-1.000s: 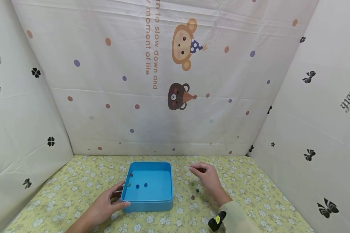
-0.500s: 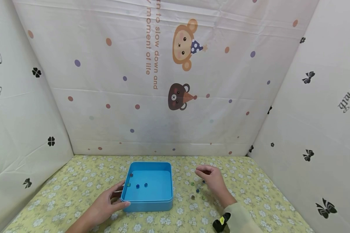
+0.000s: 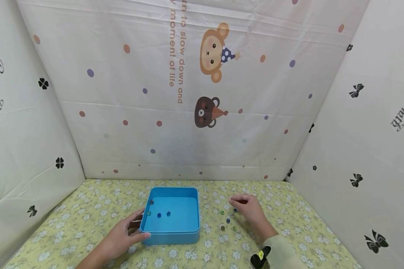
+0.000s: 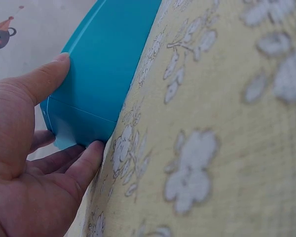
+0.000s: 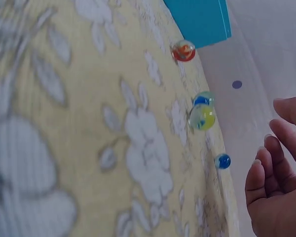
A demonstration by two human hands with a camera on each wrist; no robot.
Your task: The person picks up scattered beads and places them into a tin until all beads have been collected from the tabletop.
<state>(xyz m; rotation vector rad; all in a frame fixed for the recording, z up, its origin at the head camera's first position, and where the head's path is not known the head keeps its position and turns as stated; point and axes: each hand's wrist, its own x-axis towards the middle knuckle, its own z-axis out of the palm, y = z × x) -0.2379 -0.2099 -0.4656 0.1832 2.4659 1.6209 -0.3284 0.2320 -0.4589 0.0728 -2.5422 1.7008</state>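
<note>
My left hand (image 3: pixel 122 235) holds a square blue box (image 3: pixel 170 239) at its near left corner. In the left wrist view, the thumb lies on one wall of the box and the fingers bend round the corner. Inside the box are several small glass marbles, among them a blue marble (image 3: pixel 159 215) and a reddish one (image 3: pixel 152 202). My right hand (image 3: pixel 250 209) hovers right of the box, over more marbles on the cloth. Its fingers are loosely curled, with nothing seen between thumb and forefinger in the right wrist view, where a red-swirled marble (image 5: pixel 183 50) and a yellow-green marble (image 5: pixel 202 117) show.
A yellow flowered cloth (image 3: pixel 97 213) covers the table. White printed sheets hang behind and at both sides, the back sheet (image 3: pixel 175 142) meeting the table's far edge. A dark band with a yellow mark (image 3: pixel 260 256) sits at the right sleeve.
My right hand has drawn a little to the right, away from the box, and a blue marble beneath it has come into view. The left hand and the box have stayed in place.
</note>
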